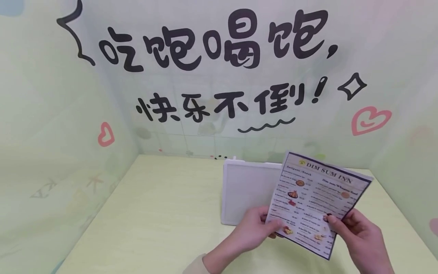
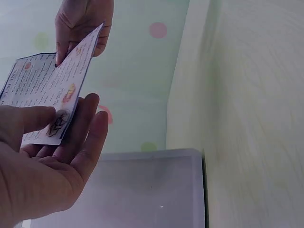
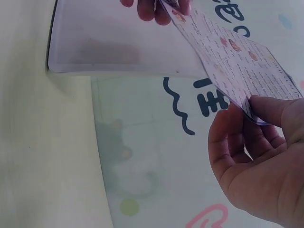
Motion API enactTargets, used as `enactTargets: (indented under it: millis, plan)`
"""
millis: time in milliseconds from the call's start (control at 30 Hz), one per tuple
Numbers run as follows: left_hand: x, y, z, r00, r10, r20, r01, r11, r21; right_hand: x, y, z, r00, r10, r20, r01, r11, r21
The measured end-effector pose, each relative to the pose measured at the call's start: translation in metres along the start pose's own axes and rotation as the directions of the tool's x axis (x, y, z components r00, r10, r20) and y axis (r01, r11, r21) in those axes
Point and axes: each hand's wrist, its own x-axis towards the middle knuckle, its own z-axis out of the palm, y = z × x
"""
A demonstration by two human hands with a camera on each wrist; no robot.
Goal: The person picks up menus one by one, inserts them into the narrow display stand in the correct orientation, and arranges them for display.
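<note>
A pale panel (image 1: pixel 248 190) stood on the table (image 1: pixel 143 217) at nine o'clock from the menu (image 1: pixel 309 205), which partly covered it. The left hand (image 1: pixel 251 230) pinched the menu at its eight o'clock, so the sheet lay toward two from that grip. The right hand (image 1: pixel 367 238) pinched its four o'clock side, sheet toward ten. The step seemed to be holding it up; moving it next would likely call for both grips together

Pale green walls (image 1: pixel 191 82) enclose a pale yellow worktop (image 1: pixel 143 213) on three sides; bold black Chinese characters (image 1: pixel 243 38) cross the back one (in two lines); pink hearts (image 1: pixel 371 121) flank them.
</note>
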Motion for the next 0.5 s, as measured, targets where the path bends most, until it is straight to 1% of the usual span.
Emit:
enactTargets:
  millis: [67, 133, 200, 300, 367, 433, 500]
  plan:
    - [-0.004, 0.002, -0.009, 1.000, 0.023, -0.011, -0.023, 1.000, -0.006, 0.001, 0.000, 0.006, 0.999, -0.005, 0.033, 0.004, 0.999, 0.043]
    - [-0.007, 0.005, -0.019, 0.999, 0.043, -0.023, -0.043, 0.999, -0.017, 0.003, -0.002, 0.011, 0.997, -0.032, 0.077, 0.024, 0.995, 0.099]
    - [-0.009, 0.008, -0.028, 0.997, 0.058, -0.045, -0.058, 0.998, -0.003, 0.005, -0.004, 0.016, 0.990, -0.062, 0.130, 0.042, 0.988, 0.151]
    - [-0.010, 0.013, -0.041, 0.995, 0.069, -0.067, -0.066, 0.997, 0.049, 0.010, -0.009, 0.021, 0.974, -0.106, 0.198, 0.064, 0.976, 0.206]
    - [-0.011, 0.016, -0.049, 0.994, 0.076, -0.077, -0.067, 0.992, 0.106, 0.013, -0.011, 0.023, 0.965, -0.134, 0.226, 0.081, 0.970, 0.231]
    - [-0.011, 0.018, -0.056, 0.994, 0.080, -0.071, -0.070, 0.988, 0.140, 0.017, -0.012, 0.025, 0.954, -0.171, 0.246, 0.107, 0.962, 0.253]
    - [-0.012, 0.021, -0.062, 0.995, 0.087, -0.056, -0.077, 0.985, 0.155, 0.021, -0.012, 0.027, 0.938, -0.217, 0.270, 0.132, 0.945, 0.300]
